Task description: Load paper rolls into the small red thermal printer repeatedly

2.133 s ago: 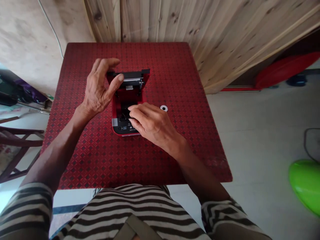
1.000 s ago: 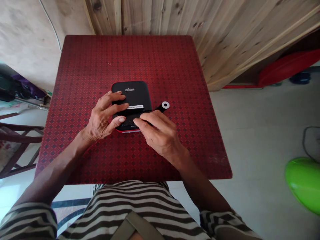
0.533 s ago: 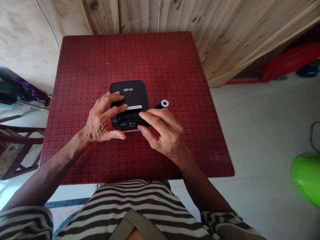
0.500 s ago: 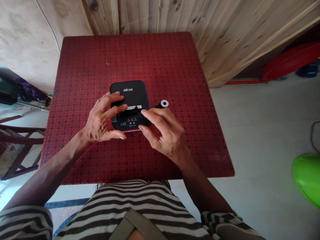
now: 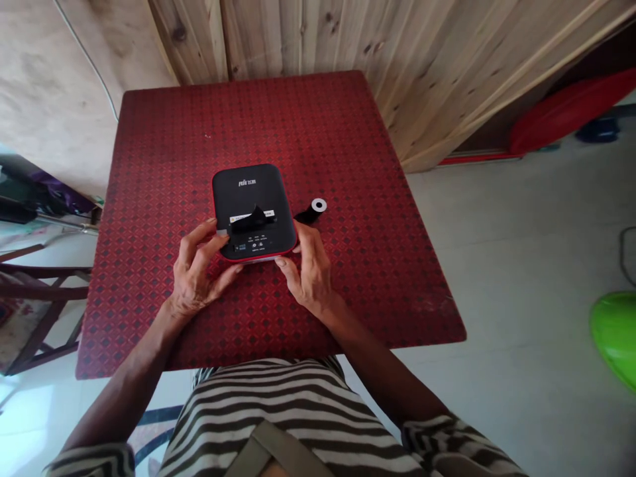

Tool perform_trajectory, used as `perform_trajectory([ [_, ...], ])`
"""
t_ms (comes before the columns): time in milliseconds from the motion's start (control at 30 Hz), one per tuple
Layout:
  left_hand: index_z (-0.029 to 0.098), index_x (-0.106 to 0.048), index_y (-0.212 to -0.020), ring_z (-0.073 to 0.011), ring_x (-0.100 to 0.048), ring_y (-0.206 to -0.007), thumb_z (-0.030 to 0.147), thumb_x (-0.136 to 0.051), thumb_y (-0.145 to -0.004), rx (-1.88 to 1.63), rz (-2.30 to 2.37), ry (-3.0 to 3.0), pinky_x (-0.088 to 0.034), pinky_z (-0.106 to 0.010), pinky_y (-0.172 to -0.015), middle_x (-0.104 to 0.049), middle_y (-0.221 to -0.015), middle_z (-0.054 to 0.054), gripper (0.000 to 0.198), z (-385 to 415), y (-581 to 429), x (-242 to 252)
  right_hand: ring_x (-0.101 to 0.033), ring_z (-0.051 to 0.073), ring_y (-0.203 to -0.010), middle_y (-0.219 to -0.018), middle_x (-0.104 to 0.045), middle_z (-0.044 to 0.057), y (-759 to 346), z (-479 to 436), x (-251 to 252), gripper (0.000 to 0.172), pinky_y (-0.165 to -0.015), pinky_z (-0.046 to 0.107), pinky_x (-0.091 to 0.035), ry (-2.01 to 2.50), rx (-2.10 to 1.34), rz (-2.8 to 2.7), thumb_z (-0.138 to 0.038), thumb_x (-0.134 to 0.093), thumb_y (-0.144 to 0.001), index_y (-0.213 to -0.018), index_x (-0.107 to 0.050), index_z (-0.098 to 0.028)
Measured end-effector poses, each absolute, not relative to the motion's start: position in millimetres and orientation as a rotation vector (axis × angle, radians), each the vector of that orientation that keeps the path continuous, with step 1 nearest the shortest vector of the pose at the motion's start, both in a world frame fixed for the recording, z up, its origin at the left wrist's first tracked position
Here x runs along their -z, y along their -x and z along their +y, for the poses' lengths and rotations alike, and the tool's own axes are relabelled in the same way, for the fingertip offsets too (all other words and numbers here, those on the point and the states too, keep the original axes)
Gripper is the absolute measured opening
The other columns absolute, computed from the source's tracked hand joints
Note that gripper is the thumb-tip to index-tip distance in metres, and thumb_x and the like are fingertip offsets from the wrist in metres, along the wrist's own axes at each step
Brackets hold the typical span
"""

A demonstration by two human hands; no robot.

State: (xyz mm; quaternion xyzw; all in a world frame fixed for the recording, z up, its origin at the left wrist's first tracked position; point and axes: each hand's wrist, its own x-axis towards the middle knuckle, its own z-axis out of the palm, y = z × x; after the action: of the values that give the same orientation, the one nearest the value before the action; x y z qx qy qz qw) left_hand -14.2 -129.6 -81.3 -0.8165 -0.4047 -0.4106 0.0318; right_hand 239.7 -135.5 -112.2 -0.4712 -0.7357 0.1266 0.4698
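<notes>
A small black printer with a red base (image 5: pixel 251 205) lies shut on the red patterned table (image 5: pixel 348 165), a short black strip sticking out of its slot. My left hand (image 5: pixel 196 275) grips its near left corner, fingers curled against the side. My right hand (image 5: pixel 309 268) holds its near right corner, thumb under the front edge. A black roll with a white end (image 5: pixel 311 209) lies on the table just right of the printer, touching nothing I hold.
A wooden plank wall (image 5: pixel 322 33) rises behind the table. A dark wooden chair (image 5: pixel 30 298) stands at the left. A bright green object (image 5: pixel 616 334) sits on the floor at the right, and a red object (image 5: pixel 561 112) lies by the wall.
The printer's lid was open, then came down shut. Both hands have slid from the top of the lid to the near corners. A black strip now shows at the slot.
</notes>
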Motion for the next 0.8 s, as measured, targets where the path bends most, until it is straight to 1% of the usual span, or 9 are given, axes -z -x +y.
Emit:
perform_trajectory([
  [67, 0.024, -0.059, -0.148, -0.0277, -0.07, -0.126, 0.044, -0.082, -0.096, 1.272, -1.236, 2.485, -0.063, -0.043, -0.107, -0.063, -0.147, -0.015, 0.06, -127, 13, 84, -0.067, 0.034, -0.128, -0.143, -0.067, 0.02, -239, -134, 114, 0.062, -0.104, 0.056, -0.063, 1.178, -0.278, -1.832, -0.055, -0.047, -0.112, -0.164, -0.039, -0.022],
  [133, 0.025, -0.06, -0.147, -0.0277, -0.071, -0.126, 0.045, -0.082, -0.096, 1.268, -1.234, 2.486, -0.064, -0.043, -0.107, -0.065, -0.145, -0.014, 0.059, -125, 13, 84, -0.068, 0.034, -0.125, -0.142, -0.068, 0.02, -239, -133, 113, 0.065, -0.106, 0.058, -0.061, 1.207, -0.254, -1.863, -0.057, -0.048, -0.111, -0.165, -0.038, -0.022],
  [267, 0.023, -0.06, -0.147, -0.0266, -0.071, -0.125, 0.043, -0.083, -0.096, 1.28, -1.232, 2.506, -0.066, -0.041, -0.106, -0.064, -0.146, -0.014, 0.06, -125, 14, 82, -0.07, 0.035, -0.115, -0.133, -0.072, 0.02, -242, -133, 109, 0.068, -0.1, 0.058, -0.062, 1.256, -0.194, -1.914, -0.062, -0.049, -0.109, -0.161, -0.043, -0.018],
  [367, 0.021, -0.062, -0.146, -0.0262, -0.071, -0.127, 0.04, -0.086, -0.093, 1.292, -1.228, 2.518, -0.065, -0.039, -0.107, -0.064, -0.146, -0.015, 0.061, -126, 15, 81, -0.07, 0.033, -0.103, -0.119, -0.075, 0.018, -243, -132, 107, 0.064, -0.093, 0.053, -0.063, 1.263, -0.142, -1.924, -0.061, -0.052, -0.109, -0.154, -0.049, -0.016],
  [433, 0.02, -0.063, -0.145, -0.0258, -0.071, -0.126, 0.038, -0.088, -0.092, 1.294, -1.224, 2.521, -0.065, -0.038, -0.107, -0.064, -0.146, -0.015, 0.062, -126, 15, 80, -0.069, 0.031, -0.098, -0.114, -0.076, 0.016, -243, -132, 107, 0.062, -0.089, 0.051, -0.063, 1.245, -0.108, -1.921, -0.059, -0.053, -0.109, -0.152, -0.051, -0.015],
  [633, 0.02, -0.064, -0.143, -0.0256, -0.073, -0.122, 0.037, -0.091, -0.089, 1.313, -1.24, 2.523, -0.066, -0.04, -0.105, -0.066, -0.145, -0.015, 0.062, -127, 13, 76, -0.069, 0.03, -0.097, -0.115, -0.075, 0.015, -242, -131, 108, 0.06, -0.088, 0.049, -0.063, 1.221, -0.108, -1.914, -0.056, -0.055, -0.109, -0.155, -0.049, -0.018],
  [800, 0.021, -0.065, -0.14, -0.026, -0.073, -0.122, 0.036, -0.091, -0.088, 1.362, -1.252, 2.542, -0.067, -0.041, -0.102, -0.065, -0.144, -0.015, 0.06, -127, 12, 73, -0.069, 0.031, -0.1, -0.119, -0.075, 0.017, -243, -132, 108, 0.061, -0.09, 0.051, -0.063, 1.222, -0.107, -1.92, -0.055, -0.054, -0.11, -0.156, -0.048, -0.017],
])
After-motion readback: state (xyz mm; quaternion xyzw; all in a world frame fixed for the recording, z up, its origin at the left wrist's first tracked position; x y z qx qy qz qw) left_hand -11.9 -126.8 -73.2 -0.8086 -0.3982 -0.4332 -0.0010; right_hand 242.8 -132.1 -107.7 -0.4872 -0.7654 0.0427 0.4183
